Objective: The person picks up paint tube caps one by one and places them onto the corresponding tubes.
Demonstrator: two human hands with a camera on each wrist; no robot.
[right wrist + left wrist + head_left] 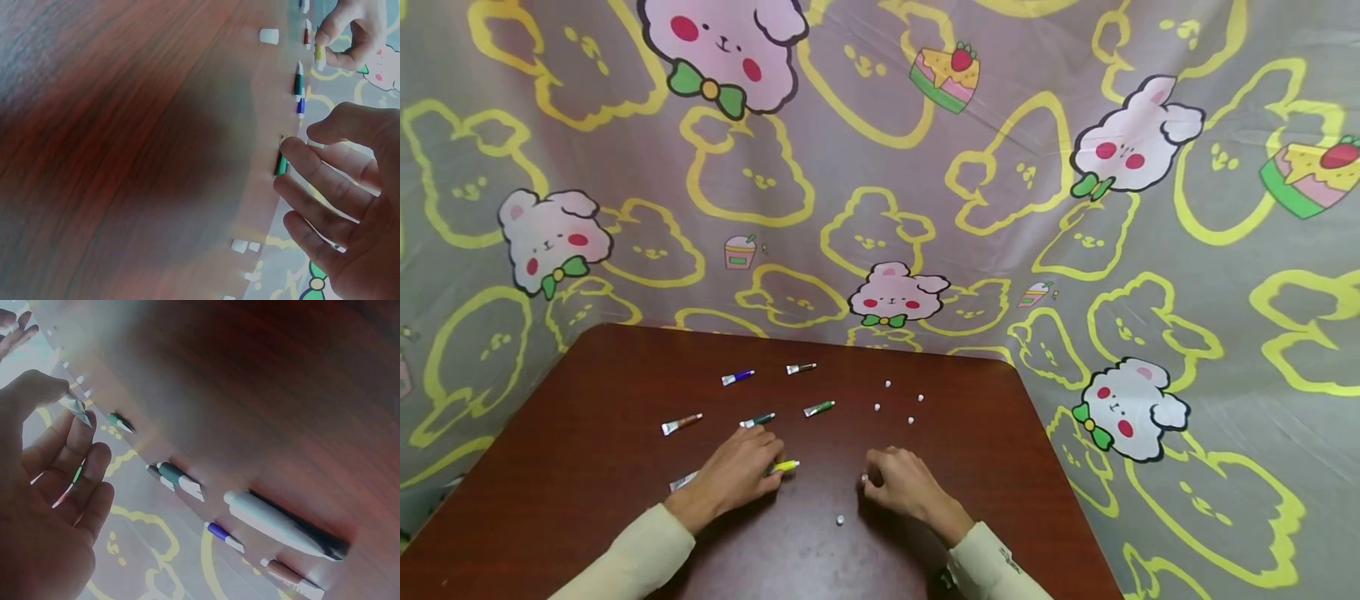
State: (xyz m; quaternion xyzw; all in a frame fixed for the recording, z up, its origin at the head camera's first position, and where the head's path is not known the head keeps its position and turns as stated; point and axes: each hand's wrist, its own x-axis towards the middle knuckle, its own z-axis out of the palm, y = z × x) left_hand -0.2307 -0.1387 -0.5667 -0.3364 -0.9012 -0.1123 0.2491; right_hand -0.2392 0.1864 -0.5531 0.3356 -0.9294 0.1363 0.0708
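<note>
My left hand (pixel 733 469) pinches a small yellow paint tube (pixel 787 466) between thumb and fingers, its white tip pointing right. In the left wrist view the tube's crimped silver end (pixel 79 410) shows between thumb and index finger. To the right, my right hand (pixel 904 485) is low over the table with thumb and index finger bent around a small white cap (pixel 865 478). From the right wrist camera that cap is hidden, and the other fingers are spread loosely. Another white cap (pixel 840 520) lies on the table between the hands.
On the brown table (pixel 587 375) lie purple (pixel 738 377), black-brown (pixel 802 367), brown (pixel 682 423), teal (pixel 757 420) and green (pixel 819 408) paint tubes. A white tube (pixel 682 482) is partly behind my left wrist. Several white caps (pixel 911 420) sit back right. A patterned curtain (pixel 880 208) surrounds the table.
</note>
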